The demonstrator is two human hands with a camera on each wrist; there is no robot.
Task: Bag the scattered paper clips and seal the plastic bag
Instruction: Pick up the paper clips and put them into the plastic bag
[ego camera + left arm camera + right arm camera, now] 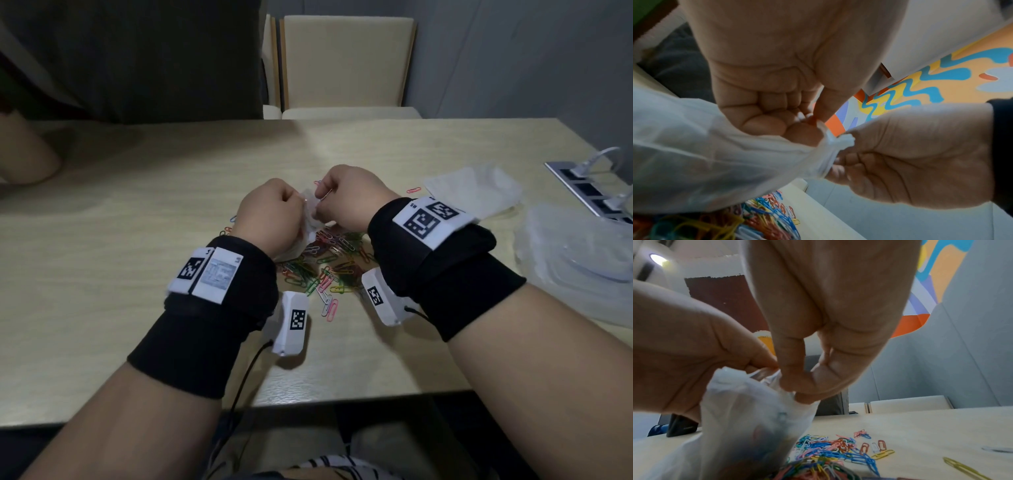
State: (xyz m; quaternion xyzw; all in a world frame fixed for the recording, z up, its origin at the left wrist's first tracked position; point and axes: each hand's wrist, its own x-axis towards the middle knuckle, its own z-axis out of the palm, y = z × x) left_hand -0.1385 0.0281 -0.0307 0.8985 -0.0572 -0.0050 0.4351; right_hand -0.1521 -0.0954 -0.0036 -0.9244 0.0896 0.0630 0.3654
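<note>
A thin white translucent plastic bag point(310, 221) hangs between my two hands just above the table. My left hand point(291, 209) pinches its bunched top edge, fingers curled into the palm point(777, 116). Right beside it, my right hand point(325, 202) pinches the same edge between thumb and forefinger point(791, 381). The bag's body point(748, 418) sags down to the table, and faint coloured shapes show through it. A heap of coloured paper clips point(325, 263) lies on the table under and behind my hands, with strays around it point(875, 446).
The pale wooden table point(137, 205) ends near my body. More plastic bags point(472, 192) and a stack of clear plastic point(575, 267) lie on the right, near a power strip point(589, 185). A cream chair point(346, 61) stands beyond the table. Another person's arm point(24, 150) rests far left.
</note>
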